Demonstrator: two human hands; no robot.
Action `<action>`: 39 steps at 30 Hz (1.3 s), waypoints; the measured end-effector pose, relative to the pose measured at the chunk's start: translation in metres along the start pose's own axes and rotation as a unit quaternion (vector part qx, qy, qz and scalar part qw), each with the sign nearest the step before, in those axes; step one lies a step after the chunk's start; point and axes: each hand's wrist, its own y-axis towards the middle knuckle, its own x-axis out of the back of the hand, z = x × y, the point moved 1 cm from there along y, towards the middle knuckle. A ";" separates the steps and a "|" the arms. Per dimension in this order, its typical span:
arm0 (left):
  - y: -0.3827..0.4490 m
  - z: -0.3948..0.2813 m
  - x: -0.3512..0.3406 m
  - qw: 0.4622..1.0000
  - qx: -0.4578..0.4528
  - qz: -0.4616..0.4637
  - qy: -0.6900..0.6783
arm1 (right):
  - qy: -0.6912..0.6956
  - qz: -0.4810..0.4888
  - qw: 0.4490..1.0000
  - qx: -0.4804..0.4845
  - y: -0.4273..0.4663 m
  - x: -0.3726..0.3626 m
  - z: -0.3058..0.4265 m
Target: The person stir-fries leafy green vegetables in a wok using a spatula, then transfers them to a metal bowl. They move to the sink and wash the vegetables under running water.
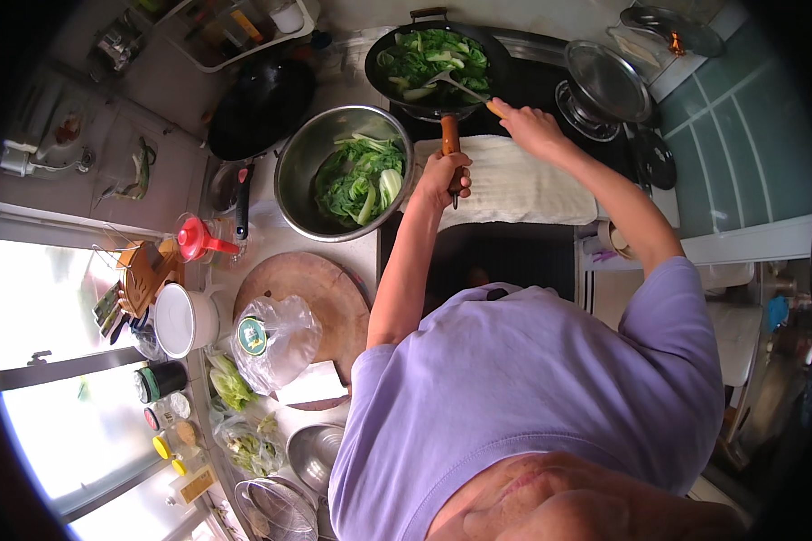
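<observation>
My left hand (443, 177) grips the brown wooden handle (450, 135) of a dark wok (372, 64) on the stove. Green leafy vegetables (440, 57) fill the wok. In my right hand (531, 128) is a spatula (463, 88) with a metal blade and a yellowish handle; its blade rests among the leaves. Left of the wok stands a large steel bowl (291, 182) holding more leafy greens (362, 182) with pale stems. Under my left hand and forearm, a cream towel (521, 182) covers the stove's front edge.
A glass lid (605, 78) leans over the right burner. On the left counter are a round wooden cutting board (298, 270) with a cleaver (311, 385) and a plastic bag (277, 338), a white pot (183, 321), and a knife block (139, 277). A black wok lid (264, 101) stands behind the bowl.
</observation>
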 end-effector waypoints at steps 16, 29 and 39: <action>0.002 0.004 0.000 1.000 0.001 -0.006 -0.008 | -0.066 0.048 0.994 0.074 -0.048 0.074 -0.028; 0.000 0.003 -0.001 1.000 0.002 -0.008 -0.013 | 0.209 -0.024 0.976 0.051 0.013 0.044 -0.074; 0.000 0.004 0.000 1.000 0.003 -0.011 -0.017 | 0.108 0.076 0.991 0.012 -0.012 0.027 -0.048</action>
